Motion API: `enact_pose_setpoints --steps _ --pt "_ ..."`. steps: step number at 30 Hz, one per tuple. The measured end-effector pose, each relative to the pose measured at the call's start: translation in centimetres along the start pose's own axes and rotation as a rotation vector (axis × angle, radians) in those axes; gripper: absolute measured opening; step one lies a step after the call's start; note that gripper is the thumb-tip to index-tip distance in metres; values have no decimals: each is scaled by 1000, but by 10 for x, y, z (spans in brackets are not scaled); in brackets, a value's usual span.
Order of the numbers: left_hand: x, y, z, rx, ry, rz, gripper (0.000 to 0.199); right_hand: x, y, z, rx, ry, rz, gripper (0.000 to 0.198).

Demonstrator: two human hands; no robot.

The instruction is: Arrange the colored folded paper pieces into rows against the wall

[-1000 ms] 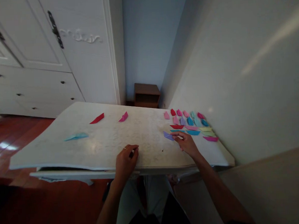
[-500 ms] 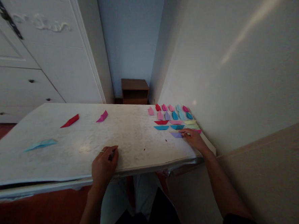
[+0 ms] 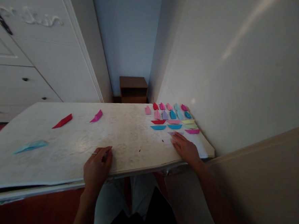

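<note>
A lilac folded paper boat lies on the table behind the fingertips of my right hand. That hand is stretched out low over the table, fingertips against the boat's near side and partly covering it. Just right of it is a magenta paper boat. Two blue boats sit behind, then a red one and a pink one. My left hand, with a ring on one finger, rests at the table's front edge; its fingers are loosely curled with thumb and fingertips together, and nothing shows in them.
On the left of the white table lie a red folded paper, a magenta one and a light-blue one. Several small folded papers stand in rows at the back right. A pale wall borders the right side.
My right hand has drawn left and nearer, its fingers now against the lilac boat's near side. The magenta boat is uncovered. The view has shifted slightly; my left hand keeps its pose.
</note>
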State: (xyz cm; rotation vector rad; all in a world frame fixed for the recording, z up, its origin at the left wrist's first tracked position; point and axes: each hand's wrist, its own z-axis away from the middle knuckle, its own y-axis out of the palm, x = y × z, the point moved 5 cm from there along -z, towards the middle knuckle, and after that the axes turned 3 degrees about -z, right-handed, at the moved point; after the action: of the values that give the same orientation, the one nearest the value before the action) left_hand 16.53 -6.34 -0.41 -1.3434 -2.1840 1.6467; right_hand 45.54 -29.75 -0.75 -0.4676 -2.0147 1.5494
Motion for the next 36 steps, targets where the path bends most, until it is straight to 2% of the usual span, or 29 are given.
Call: enact_pose_setpoints --steps 10,13,17,20,22,25,30,33,36 --pt "-2 -1 0 -14 5 0 31 -6 -2 -6 -21 46 -11 35" --pt "-2 -1 0 -4 -3 -12 30 -6 -3 -3 -73 45 -44 35" --pt "-3 -1 -1 4 2 -15 29 1 -6 2 -172 -50 -247 32" --pt "-3 -1 -1 5 1 0 29 15 -9 4 -185 -125 -466 29" --pt "-2 1 0 4 -3 7 28 27 -8 4 -146 -102 -590 28" --pt "0 2 1 5 -18 24 27 53 -1 5 -16 -65 -732 27" --pt "-1 1 2 36 -61 143 24 107 20 9 202 -129 -904 26" --pt "4 -3 -2 74 -91 323 21 124 29 6 230 -118 -956 28" --pt "23 -10 -11 97 -161 524 24 124 34 -3 224 -32 -1005 34"
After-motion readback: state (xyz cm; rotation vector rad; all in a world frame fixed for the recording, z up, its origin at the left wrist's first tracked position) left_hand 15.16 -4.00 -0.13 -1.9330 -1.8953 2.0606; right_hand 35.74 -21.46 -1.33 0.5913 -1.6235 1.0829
